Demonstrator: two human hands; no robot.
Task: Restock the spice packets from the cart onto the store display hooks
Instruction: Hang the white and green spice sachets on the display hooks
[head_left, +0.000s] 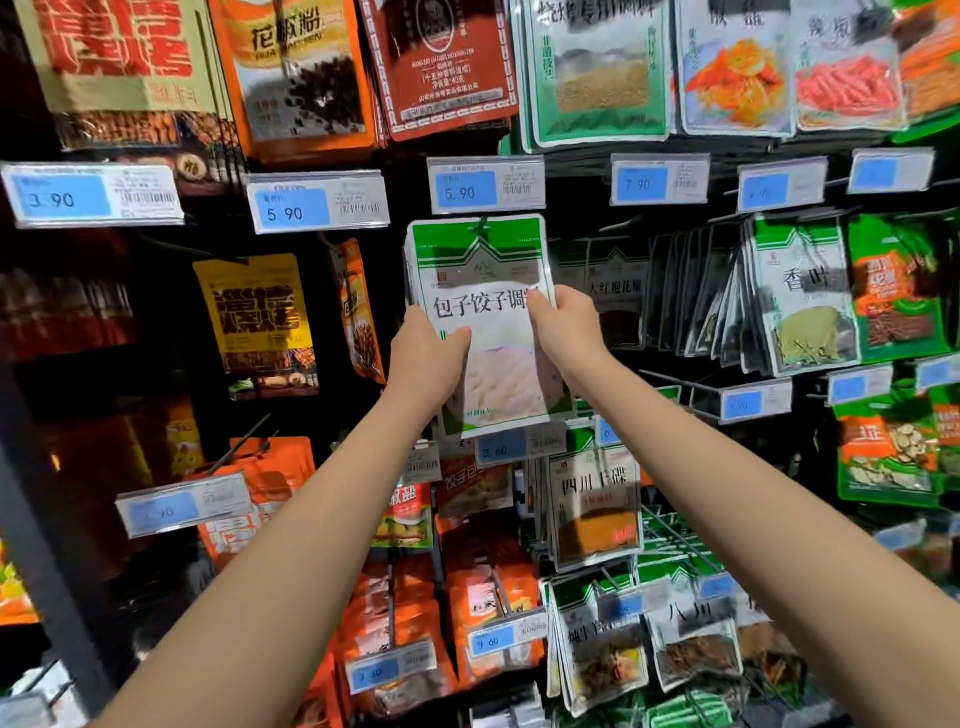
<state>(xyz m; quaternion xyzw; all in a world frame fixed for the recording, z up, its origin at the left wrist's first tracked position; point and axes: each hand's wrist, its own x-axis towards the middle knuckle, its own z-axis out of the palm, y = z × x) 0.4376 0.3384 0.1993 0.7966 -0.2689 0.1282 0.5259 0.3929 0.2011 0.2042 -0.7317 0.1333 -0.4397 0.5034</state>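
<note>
Packet (485, 322) green-topped, white label, black characters; left grip (428, 356), right grip (566, 327) pinching its sides.

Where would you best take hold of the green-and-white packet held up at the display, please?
By its two side edges around mid-height, coming in from either side, as the left hand and right hand do now. The green-and-white packet is flat, upright and facing out, and this grip leaves its top edge free for hanging.
</note>
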